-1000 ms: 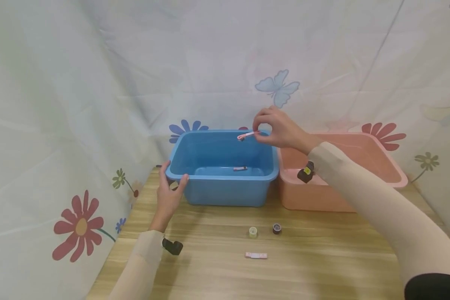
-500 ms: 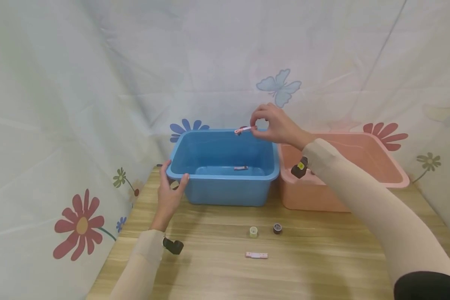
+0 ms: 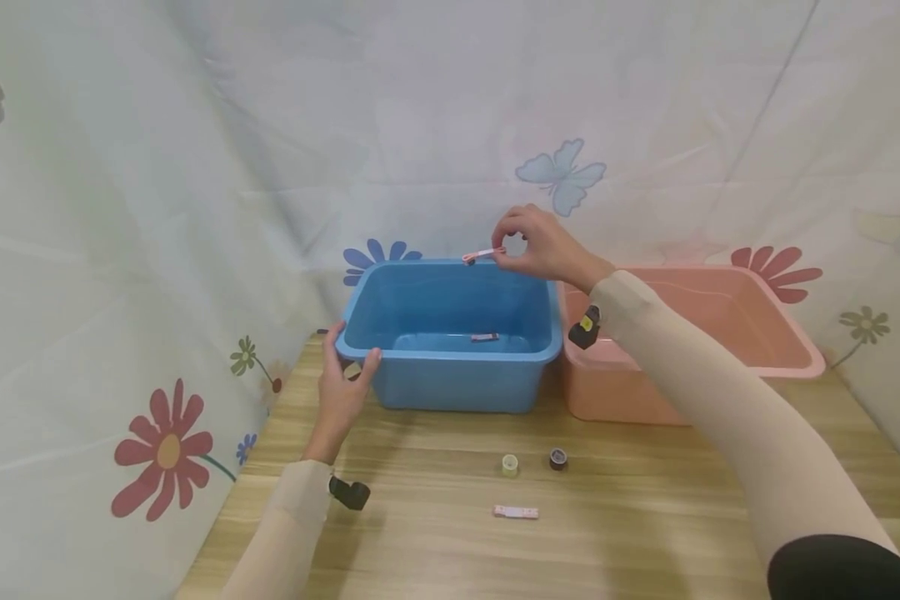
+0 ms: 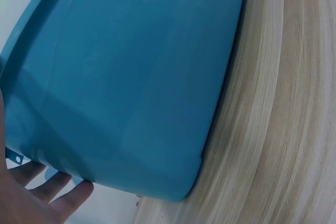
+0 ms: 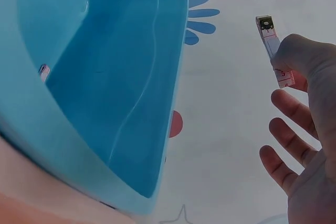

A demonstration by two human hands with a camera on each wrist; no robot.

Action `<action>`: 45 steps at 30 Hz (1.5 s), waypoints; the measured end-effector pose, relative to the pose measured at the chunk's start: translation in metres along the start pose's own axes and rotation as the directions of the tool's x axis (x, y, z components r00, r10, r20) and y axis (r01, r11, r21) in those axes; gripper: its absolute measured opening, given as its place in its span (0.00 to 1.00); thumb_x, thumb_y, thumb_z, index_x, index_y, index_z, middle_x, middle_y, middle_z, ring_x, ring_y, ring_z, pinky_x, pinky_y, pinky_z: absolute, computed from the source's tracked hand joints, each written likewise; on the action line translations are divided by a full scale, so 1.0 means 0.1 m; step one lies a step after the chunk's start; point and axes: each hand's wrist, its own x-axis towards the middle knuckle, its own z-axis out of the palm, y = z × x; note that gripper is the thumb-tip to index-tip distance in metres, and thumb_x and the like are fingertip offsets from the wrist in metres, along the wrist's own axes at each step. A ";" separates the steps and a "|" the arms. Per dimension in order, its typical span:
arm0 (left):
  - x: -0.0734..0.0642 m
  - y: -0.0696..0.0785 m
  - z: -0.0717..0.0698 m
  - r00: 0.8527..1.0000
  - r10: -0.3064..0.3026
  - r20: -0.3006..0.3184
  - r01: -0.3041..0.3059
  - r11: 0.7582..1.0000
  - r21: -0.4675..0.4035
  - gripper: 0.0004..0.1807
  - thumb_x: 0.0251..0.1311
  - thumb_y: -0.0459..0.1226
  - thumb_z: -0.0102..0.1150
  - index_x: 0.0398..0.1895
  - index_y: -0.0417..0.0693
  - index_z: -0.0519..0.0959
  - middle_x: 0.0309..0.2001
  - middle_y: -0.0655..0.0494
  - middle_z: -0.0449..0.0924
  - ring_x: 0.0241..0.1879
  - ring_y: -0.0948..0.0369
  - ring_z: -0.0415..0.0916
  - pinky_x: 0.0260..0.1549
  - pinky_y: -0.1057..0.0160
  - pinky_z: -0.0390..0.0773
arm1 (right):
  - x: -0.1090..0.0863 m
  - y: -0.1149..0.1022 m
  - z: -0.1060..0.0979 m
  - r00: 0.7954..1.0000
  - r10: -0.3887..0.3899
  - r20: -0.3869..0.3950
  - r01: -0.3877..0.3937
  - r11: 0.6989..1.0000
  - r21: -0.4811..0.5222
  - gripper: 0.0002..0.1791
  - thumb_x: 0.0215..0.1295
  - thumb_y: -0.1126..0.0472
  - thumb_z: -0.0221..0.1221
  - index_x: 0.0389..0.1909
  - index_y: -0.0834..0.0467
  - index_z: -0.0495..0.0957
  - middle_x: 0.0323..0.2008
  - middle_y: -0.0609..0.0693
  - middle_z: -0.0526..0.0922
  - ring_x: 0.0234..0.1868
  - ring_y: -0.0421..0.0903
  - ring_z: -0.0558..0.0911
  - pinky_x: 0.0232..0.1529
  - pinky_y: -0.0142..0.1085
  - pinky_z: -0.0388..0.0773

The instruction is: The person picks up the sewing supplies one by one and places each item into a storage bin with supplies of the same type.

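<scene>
Between thumb and forefinger my right hand (image 3: 543,246) pinches a folded measuring tape (image 3: 483,255), held up over the back rim of the blue tub (image 3: 457,383). Red numbers and a dark end tab show on this tape (image 5: 270,43) in the right wrist view, where the other fingers are loosely spread. My left hand (image 3: 341,396) grips the tub's front left corner, thumb at the front and fingers along the side. In the left wrist view its fingers (image 4: 73,198) reach round the tub wall (image 4: 121,77). Inside the tub lies another small folded tape (image 3: 484,337).
A pink tub (image 3: 630,396) stands directly right of the blue one. In front of them on the wooden table (image 3: 420,550) are a pale yellow-green small roll (image 3: 510,465), a dark small roll (image 3: 558,458) and a folded pink-and-white tape (image 3: 515,512). A patterned curtain (image 3: 420,125) hangs behind.
My right hand has moved a little left and up with the measuring tape still pinched. The left hand keeps its grip on the blue tub.
</scene>
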 end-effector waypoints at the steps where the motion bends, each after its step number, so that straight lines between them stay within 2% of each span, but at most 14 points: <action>1: 0.00 0.00 0.00 1.000 0.000 0.002 0.000 1.000 -0.001 0.44 0.68 0.56 0.62 0.81 0.63 0.50 0.76 0.46 0.61 0.68 0.44 0.68 0.58 0.38 0.75 | 0.01 0.00 0.01 1.000 0.003 0.004 -0.003 1.000 0.002 0.05 0.64 0.57 0.67 0.37 0.52 0.85 0.45 0.48 0.83 0.51 0.48 0.74 0.58 0.48 0.74; 9: -0.01 -0.01 0.01 1.000 -0.006 -0.003 0.006 1.000 0.003 0.43 0.68 0.56 0.62 0.80 0.67 0.51 0.76 0.46 0.62 0.68 0.45 0.69 0.58 0.39 0.75 | 0.08 -0.01 0.11 1.000 0.018 0.012 -0.019 0.999 0.027 0.05 0.63 0.57 0.67 0.38 0.53 0.85 0.45 0.48 0.83 0.51 0.48 0.74 0.58 0.49 0.74; 18: -0.01 -0.03 -0.01 1.000 -0.002 -0.008 0.002 1.000 -0.002 0.43 0.68 0.55 0.62 0.80 0.66 0.51 0.76 0.47 0.61 0.68 0.45 0.68 0.58 0.38 0.74 | 0.19 0.00 0.21 1.000 0.012 -0.001 -0.012 1.000 0.025 0.05 0.64 0.58 0.67 0.38 0.53 0.85 0.45 0.48 0.84 0.50 0.47 0.75 0.57 0.46 0.74; 26: -0.01 -0.04 -0.02 1.000 -0.012 -0.006 0.013 1.000 0.017 0.44 0.67 0.57 0.62 0.80 0.67 0.51 0.76 0.47 0.61 0.67 0.46 0.69 0.56 0.39 0.77 | 0.26 0.03 0.31 1.000 -0.002 0.009 0.002 0.999 0.033 0.06 0.65 0.58 0.65 0.37 0.56 0.85 0.42 0.51 0.84 0.50 0.55 0.78 0.56 0.50 0.75; 38: -0.01 -0.05 -0.02 1.000 -0.005 -0.012 0.005 1.000 0.003 0.43 0.67 0.57 0.62 0.80 0.69 0.51 0.75 0.48 0.63 0.66 0.47 0.70 0.54 0.40 0.78 | 0.36 0.08 0.41 0.997 0.069 0.023 -0.069 0.998 0.000 0.06 0.65 0.57 0.65 0.39 0.54 0.85 0.44 0.50 0.83 0.50 0.52 0.76 0.54 0.43 0.74; 45: -0.02 -0.02 0.00 1.000 0.008 -0.007 -0.008 1.000 0.005 0.44 0.69 0.55 0.62 0.81 0.64 0.50 0.76 0.46 0.62 0.67 0.45 0.70 0.55 0.39 0.78 | 0.38 0.09 0.48 0.997 0.075 0.027 -0.075 0.997 0.018 0.06 0.65 0.57 0.65 0.40 0.54 0.85 0.43 0.50 0.83 0.49 0.52 0.76 0.55 0.43 0.74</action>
